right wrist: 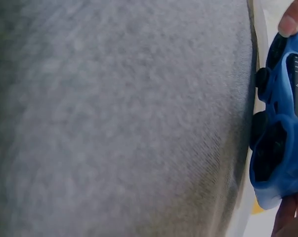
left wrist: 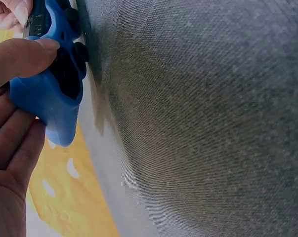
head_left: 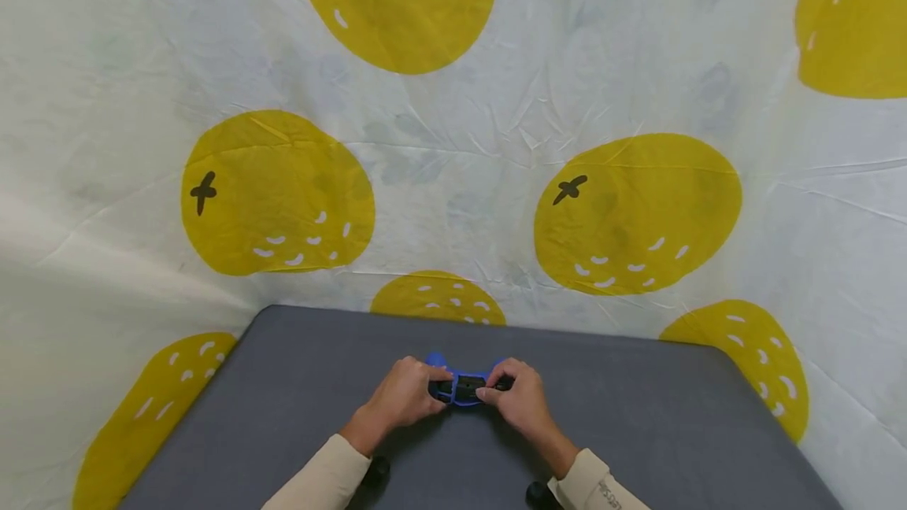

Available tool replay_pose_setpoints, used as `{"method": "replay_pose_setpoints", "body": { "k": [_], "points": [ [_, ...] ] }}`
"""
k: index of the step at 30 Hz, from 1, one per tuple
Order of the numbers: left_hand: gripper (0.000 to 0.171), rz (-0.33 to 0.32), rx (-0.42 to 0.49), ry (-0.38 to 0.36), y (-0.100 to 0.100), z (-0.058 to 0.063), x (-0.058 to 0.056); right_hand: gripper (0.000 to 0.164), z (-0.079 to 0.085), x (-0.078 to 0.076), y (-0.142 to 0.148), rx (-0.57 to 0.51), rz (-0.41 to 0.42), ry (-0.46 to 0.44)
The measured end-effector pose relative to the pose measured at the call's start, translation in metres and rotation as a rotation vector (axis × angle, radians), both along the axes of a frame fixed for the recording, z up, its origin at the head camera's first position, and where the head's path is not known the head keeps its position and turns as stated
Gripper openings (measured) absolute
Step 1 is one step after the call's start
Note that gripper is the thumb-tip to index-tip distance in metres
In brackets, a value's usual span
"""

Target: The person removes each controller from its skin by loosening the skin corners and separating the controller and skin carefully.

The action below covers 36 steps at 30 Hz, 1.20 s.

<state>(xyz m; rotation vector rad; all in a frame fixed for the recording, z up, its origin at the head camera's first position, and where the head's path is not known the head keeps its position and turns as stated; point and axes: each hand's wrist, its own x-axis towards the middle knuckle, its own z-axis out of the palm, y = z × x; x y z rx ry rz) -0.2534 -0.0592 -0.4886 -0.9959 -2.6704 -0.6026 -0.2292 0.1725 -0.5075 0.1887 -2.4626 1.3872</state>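
A black game controller in a blue rubbery cover is held above the grey tabletop, its handles pointing away from me. In the right wrist view its thumbsticks face down toward the table. My left hand grips one end, thumb over the near edge and fingers beneath the handle. At the other end, my right hand pinches the edge between thumb and fingers. In the right wrist view most of that hand lies outside the frame.
The grey table spreads under both hands, with rounded far corners. Behind it hangs a white cloth printed with large yellow fruit. Black wrist devices show at both sleeve cuffs.
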Motion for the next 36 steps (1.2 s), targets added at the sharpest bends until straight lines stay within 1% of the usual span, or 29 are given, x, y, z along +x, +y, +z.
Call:
{"method": "replay_pose_setpoints", "body": {
  "k": [4,7,11,15,18,21,26,29,31,33,36],
  "points": [
    [0.036,0.004,-0.002,-0.017,0.0,-0.001,-0.002,0.024,0.002,0.001,0.003,-0.079,0.043,-0.038],
    [0.036,0.011,-0.011,-0.026,0.0,0.0,-0.003,0.022,0.004,0.0,0.006,-0.08,0.086,-0.046],
    [0.036,0.01,-0.01,-0.044,0.0,0.002,-0.003,0.02,0.005,-0.003,0.009,-0.026,0.126,-0.034],
    [0.036,0.015,-0.012,-0.048,0.001,0.003,-0.002,0.021,0.006,-0.004,0.013,0.03,0.144,-0.085],
    [0.036,0.014,-0.015,-0.031,0.002,0.003,-0.002,0.019,0.008,-0.004,0.014,0.051,0.157,-0.118],
    [0.036,0.011,-0.013,-0.017,0.002,0.003,-0.001,0.018,0.009,-0.004,0.013,0.065,0.157,-0.128],
    [0.036,0.018,-0.016,-0.006,0.003,0.002,0.0,0.03,0.007,-0.006,0.007,0.148,0.088,-0.099],
    [0.037,0.018,-0.013,-0.008,0.003,0.001,0.0,0.031,0.007,-0.004,0.006,0.142,0.07,-0.077],
    [0.037,0.018,-0.006,-0.021,0.002,0.0,-0.001,0.03,0.008,-0.003,0.007,0.11,0.086,-0.07],
    [0.038,0.02,-0.005,-0.035,0.002,0.001,-0.002,0.025,0.01,-0.002,0.01,0.086,0.124,-0.058],
    [0.038,0.016,0.003,-0.061,0.001,0.001,-0.004,0.018,0.011,-0.002,0.015,0.101,0.197,-0.034]
  ]
}}
